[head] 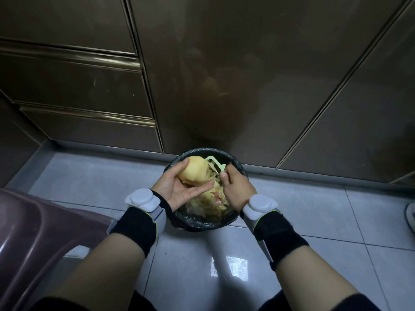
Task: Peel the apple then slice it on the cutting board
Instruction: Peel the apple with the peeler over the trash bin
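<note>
While the left hand (177,189) cradles the mostly peeled apple (195,170) between thumb and fingers above the bin (202,225), the right hand (238,189) keeps its fingers clamped on the green peeler (216,164) beside the fruit. Bare flesh is probably slippery, so a loose hold could drop it among the peels (215,196).

Just under centre, toward 6 o'clock, a small round waste bin (197,224) with a black liner stands on my pale grey floor tiles (325,221), close against the grey kickboard (112,149). Pale scraps (215,198) lie heaped inside it. At 10 o'clock are stacked dark brown drawers (74,86) with brass-coloured handle rails (74,58); from 12 to 2 o'clock, tall glossy cabinet doors (247,75). A maroon plastic seat (29,232) fills 8 o'clock. At the 4 o'clock edge, part of a pale shoe (411,217) shows.
</note>
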Demonstrator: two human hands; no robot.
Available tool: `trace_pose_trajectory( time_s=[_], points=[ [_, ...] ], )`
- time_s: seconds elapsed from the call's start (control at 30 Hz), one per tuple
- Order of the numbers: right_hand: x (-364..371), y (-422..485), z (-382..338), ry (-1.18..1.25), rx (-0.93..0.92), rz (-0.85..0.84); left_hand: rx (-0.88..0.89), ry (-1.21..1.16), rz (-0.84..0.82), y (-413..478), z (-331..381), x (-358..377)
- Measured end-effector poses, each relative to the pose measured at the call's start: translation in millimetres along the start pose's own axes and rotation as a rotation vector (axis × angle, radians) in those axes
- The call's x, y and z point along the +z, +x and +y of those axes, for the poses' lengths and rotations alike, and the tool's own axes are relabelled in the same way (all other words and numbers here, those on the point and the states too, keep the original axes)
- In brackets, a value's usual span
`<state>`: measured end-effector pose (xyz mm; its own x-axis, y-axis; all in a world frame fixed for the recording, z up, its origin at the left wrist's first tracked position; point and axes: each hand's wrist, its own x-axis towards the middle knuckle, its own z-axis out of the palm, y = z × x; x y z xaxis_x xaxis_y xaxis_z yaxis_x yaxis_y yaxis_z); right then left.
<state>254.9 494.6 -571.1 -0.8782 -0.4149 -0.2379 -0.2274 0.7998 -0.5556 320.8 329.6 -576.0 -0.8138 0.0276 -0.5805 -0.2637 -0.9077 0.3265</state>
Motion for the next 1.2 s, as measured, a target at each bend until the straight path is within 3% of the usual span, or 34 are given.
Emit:
trace_pose_trajectory(
  time_s=[0.23, 0.67, 0.9, 1.0, 1.13, 1.2],
  points=[
    [2.1, 2.0, -3.6, 0.096, -0.071, 0.041, -0.079, 0.188, 0.121, 1.5, -2.8, 0.7],
    [-6.4, -0.8, -5.4, 0.095, -0.094, 0.085, -0.022, 0.161, 0.146, 6.2, -6.4, 3.0],
    [-4.6, -7.9, -15.6, -0.117, -0.179, 0.016, -0.001, 0.202, 0.201, 11.3, -8.2, 1.7],
    [-4.6, -2.4, -10.8, -0.172, -0.050, -0.004, -0.019, 0.245, 0.209, 10.6, -10.3, 3.0],
    [3.3, 0.5, 7.0, -0.274, 0.154, -0.274, -0.038, 0.218, 0.187, 9.7, -11.4, 3.6],
    [2.2, 2.7, 8.8, -0.225, 0.166, -0.224, -0.040, 0.203, 0.172, 10.1, -9.5, 1.6]
  ],
)
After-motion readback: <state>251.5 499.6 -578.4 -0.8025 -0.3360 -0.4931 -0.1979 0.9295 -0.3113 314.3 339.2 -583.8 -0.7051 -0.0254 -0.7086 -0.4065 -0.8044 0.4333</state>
